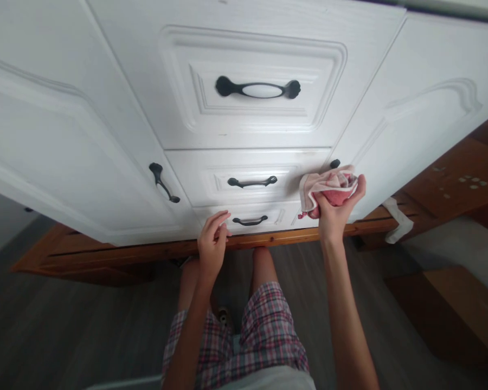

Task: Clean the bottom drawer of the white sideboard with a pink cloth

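My right hand (339, 208) grips a crumpled pink and white cloth (323, 189) at the right door of a white cabinet (195, 132). The cloth covers most of that door's dark handle (335, 163); only the handle's top end shows. My left hand (213, 235) hovers by the lowest drawer, fingers loosely curled and apart, holding nothing. Close to it is the lowest drawer's dark handle (250, 221). Above that are the middle drawer handle (252, 182) and the top drawer handle (258, 88), the latter with a white oval centre.
A wooden base ledge (284, 236) runs under the cabinet, close to my knees. The left door has a dark handle (164, 183). A white cloth strip (398, 221) hangs over wood at the right. A cardboard box (459, 309) stands on the grey floor (122, 325) at lower right.
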Available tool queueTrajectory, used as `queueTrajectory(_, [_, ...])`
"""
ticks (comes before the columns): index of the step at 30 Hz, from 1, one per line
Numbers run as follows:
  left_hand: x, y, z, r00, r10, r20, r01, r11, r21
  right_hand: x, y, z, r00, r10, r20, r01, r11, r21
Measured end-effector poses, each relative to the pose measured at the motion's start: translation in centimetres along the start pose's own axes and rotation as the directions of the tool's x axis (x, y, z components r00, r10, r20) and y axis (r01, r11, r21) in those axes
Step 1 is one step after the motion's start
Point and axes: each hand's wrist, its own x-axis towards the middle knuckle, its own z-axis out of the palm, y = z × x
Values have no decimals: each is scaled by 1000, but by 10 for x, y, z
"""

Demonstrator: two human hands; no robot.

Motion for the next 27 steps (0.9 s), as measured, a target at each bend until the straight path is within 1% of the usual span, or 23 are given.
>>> queueTrajectory(2, [-18, -10, -11, 997, -58, 57, 56, 998, 41, 11, 3, 34, 984, -178, 5, 176, 969, -174])
queueTrajectory(4, [-36, -19, -23, 982, -129, 134, 117, 989, 94, 14, 8, 68, 958, -286, -7, 270, 914, -303])
queueTrajectory(6, [-55, -30, -33, 957, -207, 204, 182, 974, 136, 10, 11, 100, 927, -372, -42, 334, 873, -355])
queueTrajectory(8, [-73, -42, -43, 930, -284, 234, 254, 956, 149, 3, 11, 129, 901, -432, -47, 393, 856, -337])
queueTrajectory(9, [-82, -49, -47, 919, -319, 232, 290, 945, 150, -2, 10, 142, 892, -451, -24, 420, 850, -319])
queueTrajectory(11, [-96, -63, -54, 900, -376, 220, 346, 924, 164, -13, 7, 166, 880, -471, 57, 465, 834, -297])
queueTrajectory(13, [-107, -75, -59, 886, -407, 221, 368, 908, 199, -27, 5, 188, 870, -475, 130, 492, 822, -289])
queueTrajectory(14, [-111, -81, -61, 881, -416, 227, 371, 903, 217, -36, 4, 199, 867, -476, 149, 498, 819, -286])
queueTrajectory(17, [-122, -94, -64, 861, -440, 256, 383, 891, 244, -71, -1, 233, 866, -471, 168, 500, 820, -279])
queueTrajectory(18, [-125, -97, -63, 854, -448, 264, 389, 888, 245, -84, -4, 244, 862, -468, 196, 506, 819, -271])
queueTrajectory(19, [-127, -100, -63, 849, -454, 271, 395, 885, 246, -97, -8, 255, 850, -465, 248, 521, 813, -260])
queueTrajectory(20, [-130, -103, -61, 845, -458, 277, 399, 884, 246, -109, -12, 265, 829, -462, 317, 543, 802, -250])
queueTrajectory(21, [-133, -105, -60, 840, -462, 284, 402, 882, 246, -119, -17, 274, 798, -456, 395, 570, 784, -247])
queueTrajectory(23, [-140, -109, -57, 828, -472, 303, 411, 878, 245, -133, -25, 286, 715, -431, 551, 640, 721, -267])
queueTrajectory(25, [-148, -113, -55, 812, -488, 321, 426, 871, 246, -140, -29, 291, 640, -390, 662, 704, 642, -303])
queueTrajectory(27, [-157, -117, -54, 795, -506, 334, 442, 861, 251, -143, -27, 289, 582, -361, 728, 750, 583, -311])
